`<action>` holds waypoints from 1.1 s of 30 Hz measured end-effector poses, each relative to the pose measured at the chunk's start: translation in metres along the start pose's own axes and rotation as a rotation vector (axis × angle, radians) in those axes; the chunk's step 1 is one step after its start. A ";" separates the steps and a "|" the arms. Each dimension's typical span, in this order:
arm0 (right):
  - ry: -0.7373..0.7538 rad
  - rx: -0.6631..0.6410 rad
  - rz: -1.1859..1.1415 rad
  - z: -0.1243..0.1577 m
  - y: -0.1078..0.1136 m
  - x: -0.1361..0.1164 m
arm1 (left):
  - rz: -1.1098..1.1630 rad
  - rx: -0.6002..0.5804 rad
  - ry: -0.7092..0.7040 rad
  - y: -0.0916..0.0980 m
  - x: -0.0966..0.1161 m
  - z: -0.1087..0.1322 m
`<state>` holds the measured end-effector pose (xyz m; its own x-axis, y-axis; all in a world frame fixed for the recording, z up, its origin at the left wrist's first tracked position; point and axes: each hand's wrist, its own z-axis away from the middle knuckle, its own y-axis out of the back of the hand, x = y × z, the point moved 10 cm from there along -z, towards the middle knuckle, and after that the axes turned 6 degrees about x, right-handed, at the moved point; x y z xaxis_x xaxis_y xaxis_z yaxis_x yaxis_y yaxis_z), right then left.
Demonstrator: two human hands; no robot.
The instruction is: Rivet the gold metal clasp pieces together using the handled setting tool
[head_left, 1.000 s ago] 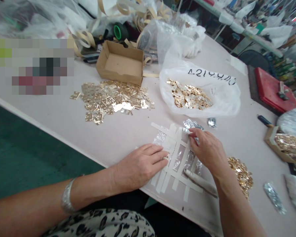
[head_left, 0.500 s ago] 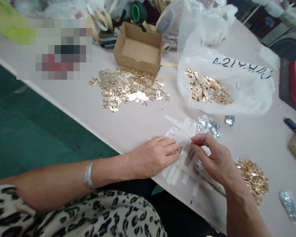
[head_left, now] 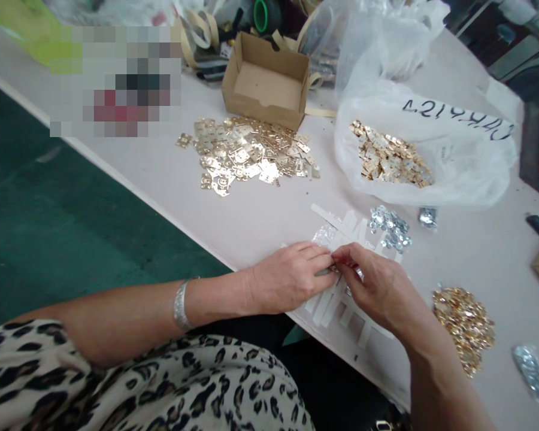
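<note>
My left hand (head_left: 291, 276) lies low over the table, fingers bent together around a small metal piece (head_left: 325, 271) that shows in part between thumb and forefinger. Meeting it from the right, my right hand (head_left: 375, 284) has thumb and fingertips pinched at that piece; whatever they hold is too small to make out. Beneath both hands lie crossed white strips of tape (head_left: 347, 226), partly covered. A heap of small silver discs (head_left: 390, 228) sits just beyond the right hand, and a pile of shiny gold pieces (head_left: 465, 326) lies beside the right forearm.
Flat gold metal plates (head_left: 251, 149) are spread before a cardboard box (head_left: 265, 108). A white plastic bag (head_left: 467, 173) holds more gold plates. Small clear packets of silver parts (head_left: 530, 372) lie at the right. The table edge (head_left: 161, 218) runs diagonally on the left.
My right hand has moved left, its fingertips now meeting the left hand's fingertips at the metal piece. My left hand stays over the tape strips. The whole view has shifted slightly.
</note>
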<state>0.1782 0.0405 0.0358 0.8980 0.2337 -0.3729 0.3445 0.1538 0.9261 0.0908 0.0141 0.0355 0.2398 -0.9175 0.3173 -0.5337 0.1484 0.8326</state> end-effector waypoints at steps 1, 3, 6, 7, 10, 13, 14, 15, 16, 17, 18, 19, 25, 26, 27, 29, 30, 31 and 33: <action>-0.004 -0.015 -0.008 -0.002 0.000 0.001 | -0.004 0.001 -0.004 0.000 0.000 0.000; 0.009 -0.054 -0.016 -0.007 0.000 0.000 | -0.007 0.006 -0.010 0.000 0.001 0.000; 0.052 -0.100 0.032 -0.013 0.001 -0.006 | -0.005 0.012 -0.001 0.000 -0.001 -0.001; 0.059 -0.116 0.066 -0.014 0.000 -0.008 | -0.005 0.012 -0.001 -0.001 -0.001 0.000; 0.059 -0.147 0.158 -0.014 -0.006 -0.013 | -0.014 0.025 -0.016 -0.001 0.000 0.000; 0.003 -0.049 0.149 -0.006 -0.001 -0.009 | -0.031 0.044 -0.026 0.000 0.002 0.000; -0.015 0.010 0.128 0.000 0.004 -0.007 | -0.040 0.049 -0.028 0.001 0.002 0.000; -0.036 0.076 0.113 0.008 0.010 -0.003 | -0.048 0.054 -0.030 0.002 0.003 0.000; -0.058 0.141 0.110 0.018 0.017 0.002 | -0.055 0.062 -0.035 0.004 0.003 0.001; -0.087 0.195 0.124 0.030 0.024 0.008 | -0.060 0.072 -0.037 0.006 0.004 0.001; -0.123 0.238 0.156 0.044 0.029 0.016 | -0.062 0.083 -0.039 0.007 0.004 0.001; -0.161 0.271 0.201 0.058 0.033 0.024 | -0.059 0.095 -0.041 0.009 0.004 0.002; -0.164 0.294 0.269 0.123 0.016 0.053 | -0.050 0.102 -0.063 0.007 0.004 0.004; -0.163 0.297 0.240 0.128 0.013 0.055 | -0.058 0.094 -0.065 0.006 0.004 0.003; -0.192 0.316 0.206 0.131 0.013 0.057 | -0.065 0.086 -0.069 0.006 0.004 0.002; -0.336 0.445 0.112 0.137 0.025 0.065 | -0.076 0.049 -0.086 0.004 0.004 0.000; -0.427 0.569 0.015 0.142 0.037 0.069 | -0.080 0.021 -0.097 0.003 0.005 -0.001; -0.508 0.728 -0.138 0.147 0.048 0.073 | -0.084 -0.009 -0.107 0.002 0.005 -0.002; -0.576 1.039 -0.621 0.153 0.059 0.081 | -0.089 -0.057 -0.121 0.001 0.004 -0.004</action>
<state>0.3132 -0.0786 0.0687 0.4157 -0.0827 -0.9057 0.5507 -0.7697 0.3230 0.0942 0.0121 0.0388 0.1829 -0.9653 0.1866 -0.4668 0.0818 0.8806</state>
